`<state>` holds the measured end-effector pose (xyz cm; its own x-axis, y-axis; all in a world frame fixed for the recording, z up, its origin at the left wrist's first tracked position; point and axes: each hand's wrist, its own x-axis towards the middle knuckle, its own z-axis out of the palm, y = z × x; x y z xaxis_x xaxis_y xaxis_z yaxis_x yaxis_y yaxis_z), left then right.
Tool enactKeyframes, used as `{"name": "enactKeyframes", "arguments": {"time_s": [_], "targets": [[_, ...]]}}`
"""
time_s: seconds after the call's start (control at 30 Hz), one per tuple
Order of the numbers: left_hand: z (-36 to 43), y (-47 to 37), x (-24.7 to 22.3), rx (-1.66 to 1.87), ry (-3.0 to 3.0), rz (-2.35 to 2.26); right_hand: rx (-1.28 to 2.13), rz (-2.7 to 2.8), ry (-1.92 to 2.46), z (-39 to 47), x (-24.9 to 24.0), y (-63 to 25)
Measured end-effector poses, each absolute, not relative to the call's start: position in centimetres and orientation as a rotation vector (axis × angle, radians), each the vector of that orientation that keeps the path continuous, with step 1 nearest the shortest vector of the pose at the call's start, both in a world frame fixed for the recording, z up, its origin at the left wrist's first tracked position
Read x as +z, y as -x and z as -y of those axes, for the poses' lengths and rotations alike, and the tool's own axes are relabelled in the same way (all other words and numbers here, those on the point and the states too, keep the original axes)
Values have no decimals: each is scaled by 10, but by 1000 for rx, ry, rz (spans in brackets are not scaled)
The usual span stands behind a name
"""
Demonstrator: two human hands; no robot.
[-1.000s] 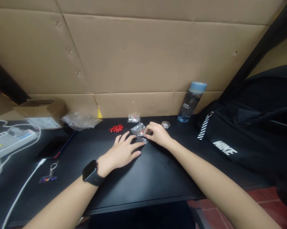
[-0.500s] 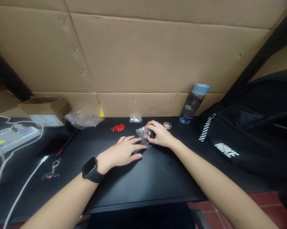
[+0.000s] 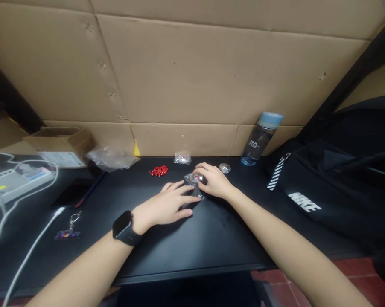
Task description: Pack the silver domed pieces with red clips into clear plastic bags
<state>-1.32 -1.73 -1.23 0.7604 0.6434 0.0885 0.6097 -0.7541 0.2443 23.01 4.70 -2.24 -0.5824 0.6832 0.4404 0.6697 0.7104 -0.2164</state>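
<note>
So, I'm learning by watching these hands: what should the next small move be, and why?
I'd probably press the left hand down lightly to steady the crumpled clear wrapper: its fingertips already lie at the wrapper, while the right hand grips a shiny round piece there. Whether that piece is inside the wrapper, I can't tell.

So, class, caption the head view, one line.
Right hand holds a shiny object by a clear wrapper, left hand spread beside it.
</note>
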Motion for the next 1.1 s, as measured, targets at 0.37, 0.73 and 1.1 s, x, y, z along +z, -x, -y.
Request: {"name": "enactKeyframes", "arguments": {"time_s": [0.37, 0.73, 1.1], "targets": [[16, 13, -20, 294, -2773, -991, -18, 2400, 1057, -47, -27, -220], [7, 22, -4, 431, -2752, -1020, 594, 2311, 934, -55, 4, -265], [-12, -6, -22, 764, -2721, -1405, 415, 2436, 856, -59, -7, -256]]}}
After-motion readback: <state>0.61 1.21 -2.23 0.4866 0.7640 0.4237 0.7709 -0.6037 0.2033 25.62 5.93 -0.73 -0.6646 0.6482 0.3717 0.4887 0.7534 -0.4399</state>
